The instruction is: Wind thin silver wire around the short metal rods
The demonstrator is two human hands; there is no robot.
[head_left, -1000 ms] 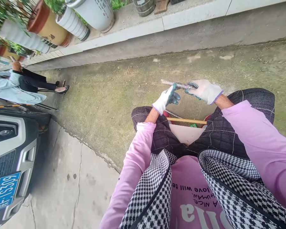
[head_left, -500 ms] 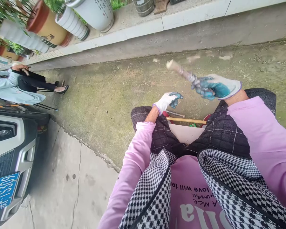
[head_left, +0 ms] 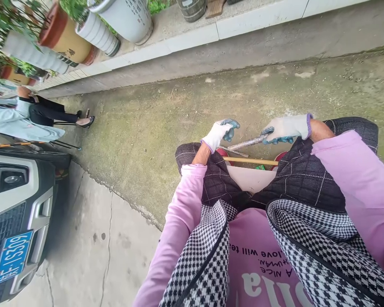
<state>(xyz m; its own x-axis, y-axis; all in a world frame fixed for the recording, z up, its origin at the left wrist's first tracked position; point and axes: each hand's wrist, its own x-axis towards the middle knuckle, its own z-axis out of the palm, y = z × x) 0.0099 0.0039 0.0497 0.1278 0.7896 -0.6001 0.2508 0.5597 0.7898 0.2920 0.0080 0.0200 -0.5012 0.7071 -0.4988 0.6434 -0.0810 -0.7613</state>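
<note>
My right hand (head_left: 284, 129), in a white glove with a blue coated palm, is closed around one end of a stick (head_left: 248, 142) wrapped in something silvery. The stick slants down to the left, and its pale bare end is low between my knees. My left hand (head_left: 224, 131), in a matching glove, hovers by my left knee with its fingers curled inward. What those fingers hold, if anything, is hidden. Just below it a thin grey rod (head_left: 240, 153) shows near my red shoe. A yellow wooden bar (head_left: 251, 160) spans the space between my legs.
Potted plants, among them a large white pot (head_left: 128, 21), line a tiled ledge (head_left: 195, 39). At the left a person in a light blue coat (head_left: 25, 123) sits near a parked car (head_left: 16, 204). Mossy ground (head_left: 141, 140) meets cracked concrete (head_left: 92, 238).
My right hand has turned palm down and lowered the stick, which swung from pointing up and left to pointing down and left. My left hand has shifted slightly to the left.
</note>
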